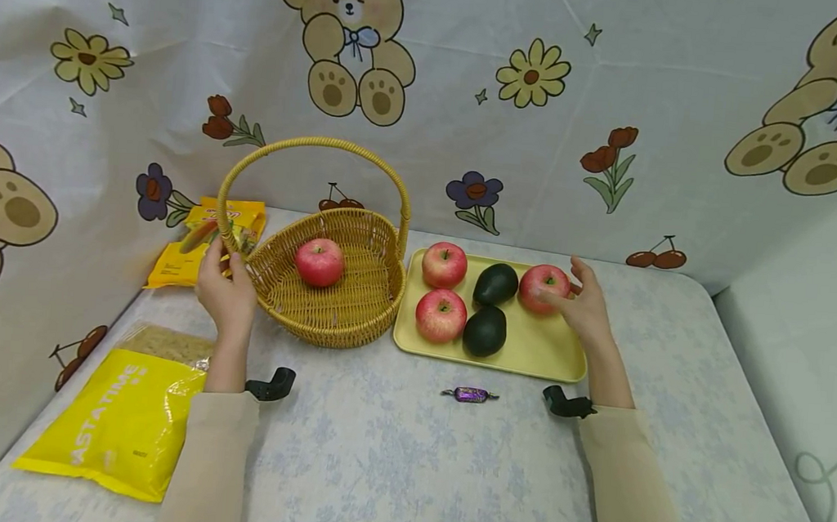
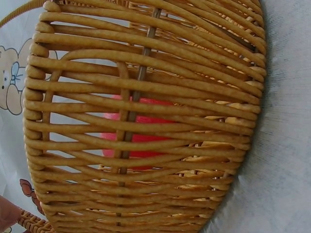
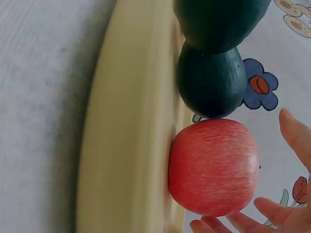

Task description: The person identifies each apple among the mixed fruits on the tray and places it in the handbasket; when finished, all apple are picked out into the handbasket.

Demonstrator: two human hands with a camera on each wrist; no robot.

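A wicker basket (image 1: 343,321) with a tall arched handle stands at centre left, a red apple (image 1: 319,262) inside it. My left hand (image 1: 228,287) holds the basket where the handle meets its left side; in the left wrist view the weave hides most of this hand. To the right lies a yellow tray (image 1: 529,356) bearing several apples and two dark green avocados (image 1: 495,285). My right hand (image 1: 586,307) is at the tray's rightmost apple (image 3: 214,167), fingers spread around its side and not closed on it.
A purple wrapped candy (image 1: 470,394) lies in front of the tray. At the left are a large yellow bag (image 1: 118,426) and smaller yellow packets (image 1: 175,265) behind the left hand. A bear-patterned cloth (image 1: 440,74) hangs behind the table.
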